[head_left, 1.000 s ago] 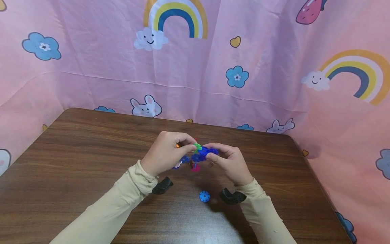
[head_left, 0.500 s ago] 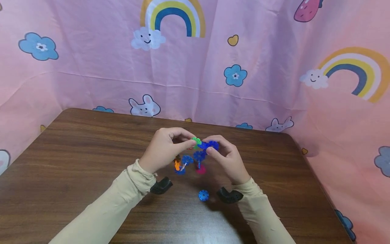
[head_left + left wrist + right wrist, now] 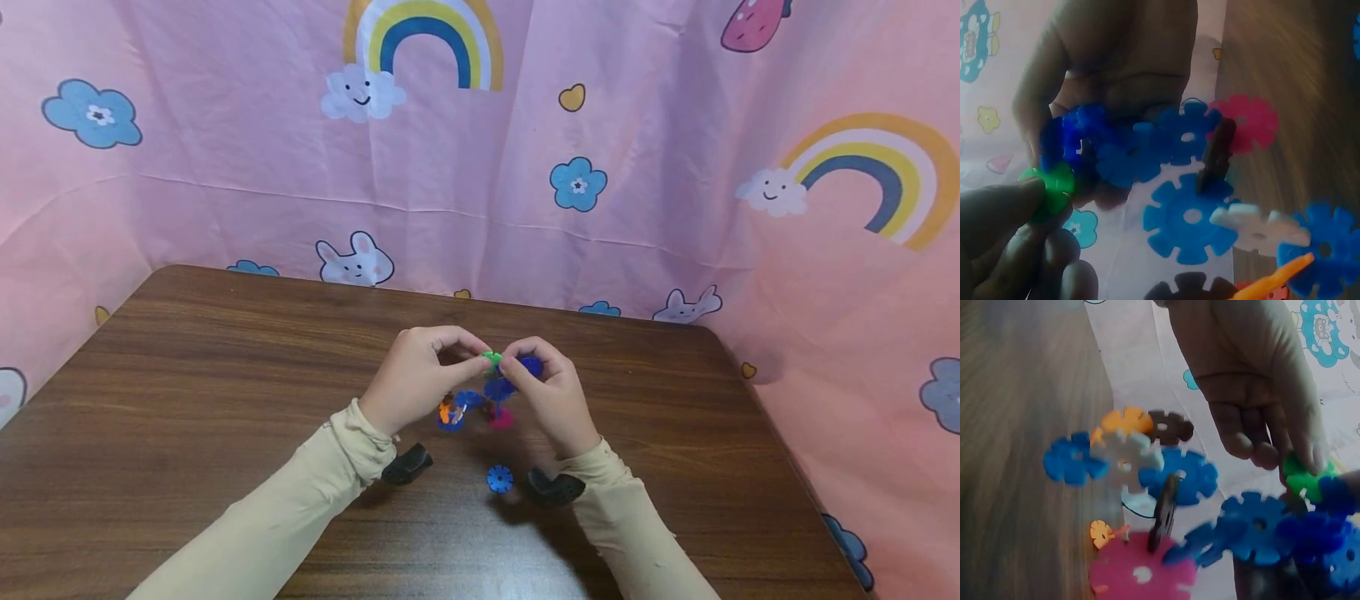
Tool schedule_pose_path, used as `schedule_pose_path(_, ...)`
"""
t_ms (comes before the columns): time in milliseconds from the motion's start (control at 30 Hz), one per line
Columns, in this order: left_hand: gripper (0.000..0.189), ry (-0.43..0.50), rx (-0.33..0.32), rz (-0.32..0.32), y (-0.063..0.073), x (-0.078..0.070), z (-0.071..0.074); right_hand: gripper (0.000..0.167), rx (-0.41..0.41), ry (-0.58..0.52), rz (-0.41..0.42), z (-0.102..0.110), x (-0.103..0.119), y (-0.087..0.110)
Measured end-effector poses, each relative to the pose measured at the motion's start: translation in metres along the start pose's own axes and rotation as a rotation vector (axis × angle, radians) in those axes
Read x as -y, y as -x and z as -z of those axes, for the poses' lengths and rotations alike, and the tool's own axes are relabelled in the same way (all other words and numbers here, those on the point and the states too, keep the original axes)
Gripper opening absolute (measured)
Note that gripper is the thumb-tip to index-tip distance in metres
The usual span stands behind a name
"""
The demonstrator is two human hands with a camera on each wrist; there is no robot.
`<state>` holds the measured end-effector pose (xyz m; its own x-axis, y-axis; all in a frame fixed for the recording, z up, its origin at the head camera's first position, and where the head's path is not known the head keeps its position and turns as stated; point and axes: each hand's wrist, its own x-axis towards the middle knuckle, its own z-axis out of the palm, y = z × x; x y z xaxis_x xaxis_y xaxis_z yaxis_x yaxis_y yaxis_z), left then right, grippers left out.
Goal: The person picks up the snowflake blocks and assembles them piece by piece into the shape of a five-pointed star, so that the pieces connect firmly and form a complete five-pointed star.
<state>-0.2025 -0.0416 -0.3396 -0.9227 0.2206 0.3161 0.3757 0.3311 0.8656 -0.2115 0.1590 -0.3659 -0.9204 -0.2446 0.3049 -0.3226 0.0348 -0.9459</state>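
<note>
My left hand pinches a green notched disc between thumb and fingers. Close beside it, my right hand grips the dark blue end of a chain of interlocking snowflake discs. The green disc touches a dark blue disc; how deep its slot sits cannot be told. From the hands the chain hangs through blue discs, a brown disc and a white disc, with an orange disc farther along. A large pink disc shows near the brown one.
A loose blue disc lies on the brown wooden table, nearer the person than the chain. Black wrist-camera mounts stick out under the sleeves. A pink patterned curtain hangs behind the table.
Both hands have come closer together and a little lower. The right thumb and fingertips have shifted left, up against the green disc. The hanging chain has swung slightly right.
</note>
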Motion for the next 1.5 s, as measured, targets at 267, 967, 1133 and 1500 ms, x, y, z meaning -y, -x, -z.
schedule_pose_path(267,0.005,-0.022,0.006,0.018,0.001,0.002,-0.001,0.009,0.065,0.101,0.002,0.011,0.001,-0.001)
schedule_pose_path(967,0.026,-0.307,0.081,0.195,-0.031,0.077,0.019,0.019,0.15,0.16,-0.156,0.078,-0.013,-0.015)
schedule_pose_path(1133,0.039,-0.437,0.104,0.257,-0.044,0.086,-0.004,0.02,0.172,0.115,-0.17,0.083,-0.018,-0.015)
schedule_pose_path(1500,0.032,-0.656,0.059,0.308,-0.064,0.085,-0.038,0.018,0.195,0.08,-0.158,0.078,-0.019,-0.014)
